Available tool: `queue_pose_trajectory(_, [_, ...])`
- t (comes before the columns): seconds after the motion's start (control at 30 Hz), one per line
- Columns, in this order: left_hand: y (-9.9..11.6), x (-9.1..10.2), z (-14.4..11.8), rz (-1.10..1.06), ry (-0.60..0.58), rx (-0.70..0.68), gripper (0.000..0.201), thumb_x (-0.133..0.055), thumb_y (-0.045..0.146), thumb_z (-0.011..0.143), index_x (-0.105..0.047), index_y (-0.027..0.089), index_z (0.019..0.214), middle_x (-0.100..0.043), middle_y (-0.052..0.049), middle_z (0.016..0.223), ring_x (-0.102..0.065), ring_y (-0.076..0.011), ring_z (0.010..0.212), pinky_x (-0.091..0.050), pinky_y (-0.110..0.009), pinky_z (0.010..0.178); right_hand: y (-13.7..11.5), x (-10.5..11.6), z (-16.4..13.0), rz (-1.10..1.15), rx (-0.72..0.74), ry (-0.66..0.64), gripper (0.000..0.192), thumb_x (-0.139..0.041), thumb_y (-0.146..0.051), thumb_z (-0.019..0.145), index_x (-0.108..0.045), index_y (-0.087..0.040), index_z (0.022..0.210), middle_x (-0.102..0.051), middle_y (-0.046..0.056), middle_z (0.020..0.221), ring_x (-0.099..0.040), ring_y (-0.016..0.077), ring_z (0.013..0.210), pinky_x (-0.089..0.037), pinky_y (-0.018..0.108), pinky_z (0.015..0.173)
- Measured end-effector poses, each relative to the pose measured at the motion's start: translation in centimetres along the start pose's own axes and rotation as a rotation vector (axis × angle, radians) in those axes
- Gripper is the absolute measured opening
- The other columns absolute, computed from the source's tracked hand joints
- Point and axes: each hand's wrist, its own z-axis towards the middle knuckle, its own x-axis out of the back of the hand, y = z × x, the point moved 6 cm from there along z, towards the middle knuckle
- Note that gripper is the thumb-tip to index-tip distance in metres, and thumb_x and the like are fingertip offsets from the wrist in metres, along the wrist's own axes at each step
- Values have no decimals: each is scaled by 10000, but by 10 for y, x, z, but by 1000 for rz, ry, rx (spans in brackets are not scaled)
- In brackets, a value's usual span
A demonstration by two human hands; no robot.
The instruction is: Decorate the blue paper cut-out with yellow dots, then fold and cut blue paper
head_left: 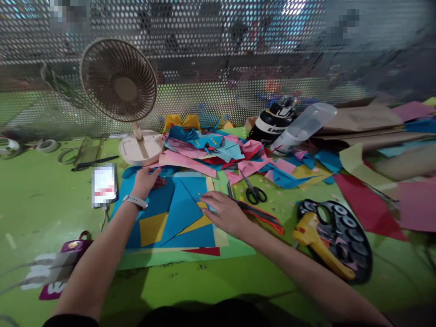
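Note:
My left hand (148, 180) rests at the upper edge of a blue paper sheet (156, 200), fingers apart and partly curled over it. A pale watch band (135, 201) circles that wrist. My right hand (223, 211) reaches in from the right with fingers extended and thumb apart, over the right side of a cut blue paper piece (182, 211). Yellow paper (154, 229) shows between the blue pieces. The papers lie on a light green sheet (235, 245). Just right of my right hand is an orange-and-black utility knife (262, 217); black-handled scissors (254, 193) lie beyond it.
A beige fan (119, 81) stands behind, beside a heap of colored paper scraps (204, 147). A phone (104, 184) and plugged-in power adapter (73, 254) lie left. At right are a yellow glue gun (313, 231) on a black palette-shaped tray (361, 259) and bottles (304, 125).

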Motion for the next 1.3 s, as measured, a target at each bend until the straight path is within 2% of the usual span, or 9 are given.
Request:
queue_pose_trajectory(0.27, [6, -10, -4, 60, -64, 24, 287, -690, 397, 735, -601, 152, 614, -685, -101, 549, -655, -208, 496, -521, -298, 496, -3, -5, -1, 4, 15, -23, 252, -510, -259, 915, -638, -189, 1120, -633, 112, 1119, -603, 238, 1020, -507, 391, 857])
queue_pose_trajectory(0.4, [17, 0, -17, 333, -113, -57, 393, -717, 502, 679, -595, 163, 520, -599, -79, 420, -557, -186, 348, -429, -286, 402, 0, -2, 0, -11, -19, 22, 220, -496, -266, 922, -659, -177, 1042, -644, 105, 1020, -602, 235, 952, -489, 392, 857])
queue_pose_trajectory(0.53, [28, -7, -37, 710, -136, -387, 336, -692, 519, 692, -658, 191, 757, -697, -71, 673, -645, -208, 581, -436, -270, 504, 2, -4, 0, -17, -49, 8, 213, -506, -306, 924, -662, -190, 1008, -636, 91, 960, -593, 225, 903, -474, 380, 834])
queue_pose_trajectory(0.7, [12, -36, -54, 863, -241, -468, 601, -730, 465, 658, -569, 168, 1156, -680, -91, 927, -637, -226, 740, -469, -311, 630, 2, -10, -2, -79, -42, -55, 301, -643, -401, 833, -657, -183, 1040, -618, 97, 1001, -570, 260, 942, -444, 420, 848])
queue_pose_trajectory(0.83, [2, -41, -56, 668, -230, -410, 854, -764, 370, 630, -385, 148, 1363, -642, -96, 1011, -615, -185, 713, -484, -307, 624, 2, -10, -2, -76, -40, -69, 326, -641, -426, 833, -648, -196, 1064, -609, 94, 1022, -555, 260, 955, -442, 411, 848])
queue_pose_trajectory(0.93, [-5, -37, -52, 494, -216, -284, 887, -785, 365, 600, -391, 128, 1358, -636, -42, 859, -566, -137, 596, -440, -257, 525, 2, -11, -2, -75, -32, -73, 332, -631, -424, 841, -645, -183, 1069, -608, 99, 1022, -550, 261, 956, -451, 408, 841])
queue_pose_trajectory(1.1, [-9, -36, -55, 191, -299, -26, 479, -818, 371, 556, -594, 157, 921, -528, 65, 530, -469, -90, 450, -335, -205, 422, 0, -6, 0, -28, -21, -25, 283, -613, -398, 860, -654, -185, 1042, -625, 100, 1013, -570, 261, 950, -466, 422, 848])
queue_pose_trajectory(1.23, [3, -27, -64, -210, -147, 20, 417, -822, 382, 559, -484, 197, 718, -525, 81, 543, -486, -72, 469, -435, -201, 469, -1, 28, 1, 183, -109, 244, 254, -512, -391, 919, -648, -209, 1033, -633, 97, 994, -587, 238, 983, -479, 398, 870])
queue_pose_trajectory(1.3, [5, -23, -69, -386, -68, 6, 438, -825, 365, 564, -433, 201, 667, -497, 94, 538, -500, -66, 492, -494, -213, 531, 2, 38, 0, 401, -211, 293, 331, -481, -438, 924, -603, -208, 1129, -626, 103, 1067, -597, 226, 1005, -498, 377, 853])
